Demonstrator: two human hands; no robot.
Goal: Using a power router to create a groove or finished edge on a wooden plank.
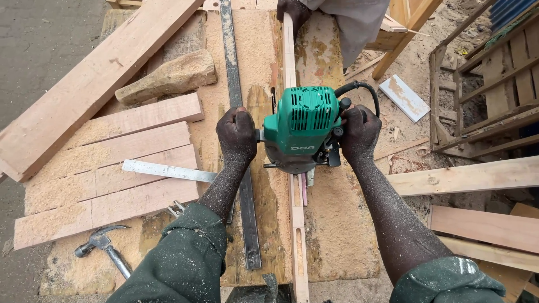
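Both hands are clamped on the green router [303,126], which sits astride a narrow wooden strip [297,224] running down the middle of the bench [342,235]. The left hand [236,133] is closed tight round the handle on the router's left side, the right hand [359,132] closed round the handle on its right, likely so the machine stays level and centred on the strip. Slots already show in the strip on the near side of the router. Just left of the router lies a long dark metal bar [238,112], parallel to the strip, perhaps as a guide. Further left of the router are 4 sawdust-covered boards [112,179], a steel ruler [168,170] and a hammer [104,247]. Beyond the router, another person's hand [292,11] rests on the strip's far end, seemingly steadying it.
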